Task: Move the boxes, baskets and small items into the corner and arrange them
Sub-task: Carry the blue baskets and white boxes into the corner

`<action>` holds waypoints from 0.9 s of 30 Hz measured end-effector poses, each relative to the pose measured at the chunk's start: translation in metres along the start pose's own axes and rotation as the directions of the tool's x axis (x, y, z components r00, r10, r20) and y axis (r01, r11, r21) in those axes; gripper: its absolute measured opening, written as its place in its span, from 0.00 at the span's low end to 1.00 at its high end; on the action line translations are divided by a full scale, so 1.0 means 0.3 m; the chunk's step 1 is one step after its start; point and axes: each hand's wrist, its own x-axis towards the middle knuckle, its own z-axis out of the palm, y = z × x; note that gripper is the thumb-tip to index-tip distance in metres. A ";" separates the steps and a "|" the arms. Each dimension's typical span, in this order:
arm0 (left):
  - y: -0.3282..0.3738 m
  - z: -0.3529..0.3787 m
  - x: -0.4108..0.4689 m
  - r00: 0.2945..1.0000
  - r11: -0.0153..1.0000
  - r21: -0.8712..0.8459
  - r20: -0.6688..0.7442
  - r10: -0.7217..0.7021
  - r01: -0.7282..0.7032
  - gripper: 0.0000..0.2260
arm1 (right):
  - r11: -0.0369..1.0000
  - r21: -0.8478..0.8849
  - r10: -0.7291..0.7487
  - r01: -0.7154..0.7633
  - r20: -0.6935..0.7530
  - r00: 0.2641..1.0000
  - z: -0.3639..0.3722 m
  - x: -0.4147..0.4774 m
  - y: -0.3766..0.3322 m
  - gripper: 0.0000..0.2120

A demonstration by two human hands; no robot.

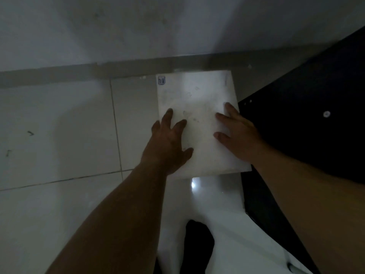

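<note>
A flat white box (197, 95) lies on the tiled floor, its far edge against the grey skirting of the wall and its right side next to a black cabinet. A small blue mark sits at its far left corner. My left hand (169, 139) rests on the box's near left part, fingers spread and straight across the left edge. My right hand (237, 133) lies flat on the near right part, fingers pointing left over the top. Both hands press on the lid without gripping it.
The black cabinet panel (308, 107) fills the right side and forms the corner with the white wall (138, 26). Pale floor tiles (59, 135) spread to the left. A dark shape, perhaps my foot (199, 246), shows at the bottom.
</note>
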 end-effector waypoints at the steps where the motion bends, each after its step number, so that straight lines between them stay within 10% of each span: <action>1: -0.002 0.013 0.012 1.000 1.000 0.005 0.002 0.004 -0.004 0.37 | 1.000 0.008 -0.001 0.001 -0.005 1.000 0.006 0.009 0.014 0.29; 10: -0.014 0.053 0.050 0.980 0.998 0.058 0.199 0.012 -0.024 0.33 | 0.999 0.043 0.015 -0.013 -0.030 0.999 0.054 0.029 0.067 0.29; 17: 0.051 -0.059 0.029 0.936 0.989 0.148 0.348 -0.052 0.000 0.38 | 0.949 -0.286 0.205 -0.129 0.254 0.945 -0.022 0.018 -0.055 0.34; 27: 0.234 -0.662 -0.382 0.952 0.939 0.343 0.286 -0.112 0.007 0.23 | 0.933 -0.335 -0.074 0.131 0.178 0.981 -0.355 -0.413 -0.675 0.25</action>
